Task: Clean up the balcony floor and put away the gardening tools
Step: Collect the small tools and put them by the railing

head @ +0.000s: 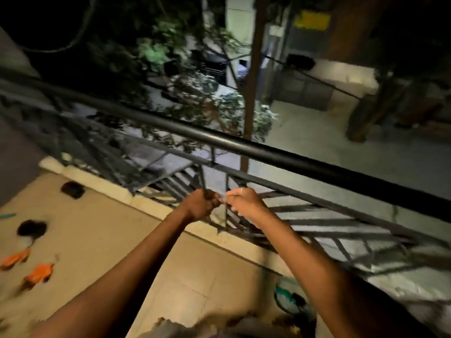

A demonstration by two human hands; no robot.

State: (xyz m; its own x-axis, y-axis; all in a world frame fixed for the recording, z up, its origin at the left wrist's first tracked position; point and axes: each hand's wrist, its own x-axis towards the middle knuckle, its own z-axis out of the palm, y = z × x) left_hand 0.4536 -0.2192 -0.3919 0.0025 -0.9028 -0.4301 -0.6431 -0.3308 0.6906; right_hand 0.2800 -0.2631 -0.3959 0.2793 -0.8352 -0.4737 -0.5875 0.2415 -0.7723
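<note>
Holds left hand point(199, 206) and right hand point(245, 202) at the railing point(292, 162), probably to shed dirt outside. Curls left fingers round a dark clump point(210, 195); bends right fingers against it, hold unclear. Leaves orange gloves point(39, 274) near left on floor point(122, 240).

Night scene, dim overall, warm light on the balcony floor point(102, 230), pale glow on the street point(341, 147) below, heavy motion blur, railing point(268, 152) bowed by wide-angle distortion, corners black.

Smooth, semi-gloss black metal railing point(244, 145) above a matt beige tiled balcony floor point(117, 240); orange cloth-like gloves point(39, 275) below it.
</note>
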